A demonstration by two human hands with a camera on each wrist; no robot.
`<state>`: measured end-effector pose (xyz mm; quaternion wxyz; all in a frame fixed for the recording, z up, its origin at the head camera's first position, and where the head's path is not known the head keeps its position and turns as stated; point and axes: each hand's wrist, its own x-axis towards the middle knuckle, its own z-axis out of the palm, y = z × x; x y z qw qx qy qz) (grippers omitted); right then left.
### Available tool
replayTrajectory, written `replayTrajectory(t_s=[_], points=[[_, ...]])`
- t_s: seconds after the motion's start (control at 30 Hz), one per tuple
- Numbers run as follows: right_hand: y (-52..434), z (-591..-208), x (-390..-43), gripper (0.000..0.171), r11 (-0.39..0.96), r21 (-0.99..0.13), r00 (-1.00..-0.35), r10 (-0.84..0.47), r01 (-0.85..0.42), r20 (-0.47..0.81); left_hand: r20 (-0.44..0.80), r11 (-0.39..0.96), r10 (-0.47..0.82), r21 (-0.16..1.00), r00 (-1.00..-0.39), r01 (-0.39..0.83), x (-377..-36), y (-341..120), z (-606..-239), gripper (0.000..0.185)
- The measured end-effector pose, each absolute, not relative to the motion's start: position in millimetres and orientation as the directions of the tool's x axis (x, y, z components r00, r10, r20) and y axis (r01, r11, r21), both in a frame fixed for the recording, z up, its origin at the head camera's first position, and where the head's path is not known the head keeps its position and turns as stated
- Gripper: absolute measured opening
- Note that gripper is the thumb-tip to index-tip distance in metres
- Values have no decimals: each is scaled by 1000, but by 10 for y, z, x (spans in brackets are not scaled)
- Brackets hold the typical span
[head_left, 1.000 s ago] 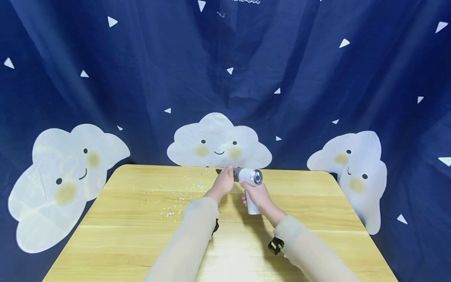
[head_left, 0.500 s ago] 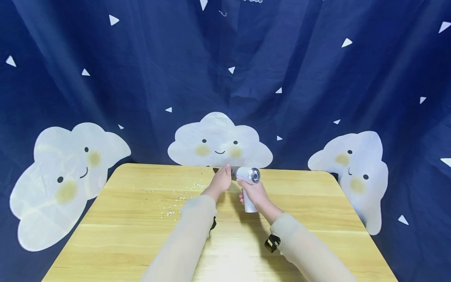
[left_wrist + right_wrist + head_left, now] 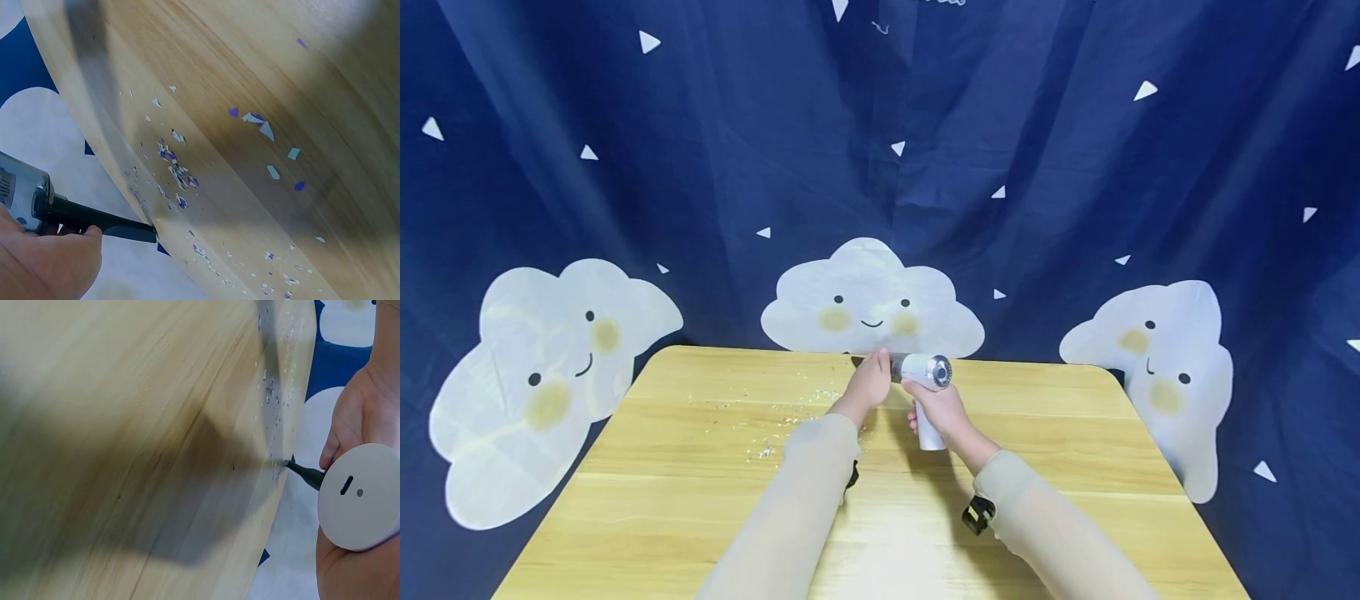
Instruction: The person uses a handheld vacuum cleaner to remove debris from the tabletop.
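Note:
A white handheld vacuum cleaner (image 3: 917, 367) with a dark narrow nozzle (image 3: 100, 219) is held over the far part of the table. My right hand (image 3: 942, 410) grips its handle, whose round base (image 3: 365, 506) faces the right wrist camera. My left hand (image 3: 868, 383) holds the front of the vacuum around the nozzle's root; its fingers are partly hidden in the head view. Paper scraps (image 3: 178, 172), white and purple, lie scattered on the wood. The nozzle tip sits by the table's far edge, close to some scraps; whether it touches the wood I cannot tell.
The light wooden table (image 3: 700, 517) has rounded far corners. Directly behind it hangs a dark blue curtain (image 3: 715, 150) with cloud prints. More small scraps (image 3: 766, 452) spread over the table's left half. Black straps (image 3: 978, 514) show at the cuffs.
Both hands and the vacuum cleaner have shifted slightly left along the far edge. The head view has turned a little left. Both grips stay the same.

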<state>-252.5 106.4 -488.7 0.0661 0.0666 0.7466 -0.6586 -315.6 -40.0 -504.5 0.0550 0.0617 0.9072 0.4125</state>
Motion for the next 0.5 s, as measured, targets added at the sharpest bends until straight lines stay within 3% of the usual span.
replayTrajectory(t_s=[0.5], points=[[1007, -4885, -2560, 41, 126, -974, -981, -24, 189, -193, -39, 668, 129, 742, -991, 58, -3139, -481, -5028, 73]])
